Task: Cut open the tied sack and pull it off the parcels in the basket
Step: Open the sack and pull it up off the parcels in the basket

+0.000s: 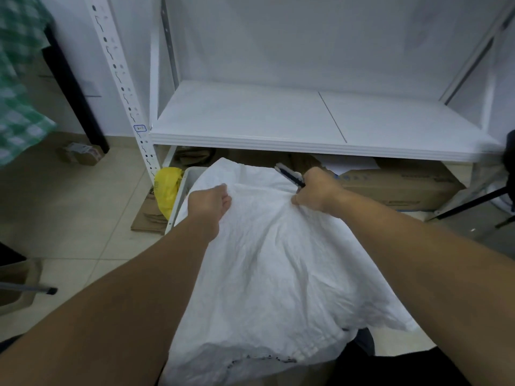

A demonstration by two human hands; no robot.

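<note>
The sack (264, 260) lies draped over the basket (187, 176), soft, light woven cloth that should grip best in bunched folds. The left hand (209, 203) clutches its far edge in curled fingers (223, 190); the right hand (315, 190) holds what seems a cutter (288, 175)

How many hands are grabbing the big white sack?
2. The left hand grips the sack near its far left side; the right hand pinches it at the far right while holding a dark cutting tool.

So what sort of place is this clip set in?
Probably a storeroom or parcel back room: white slotted metal shelving, cardboard cartons beneath it on the tiled floor, and a white sack over a basket.
</note>
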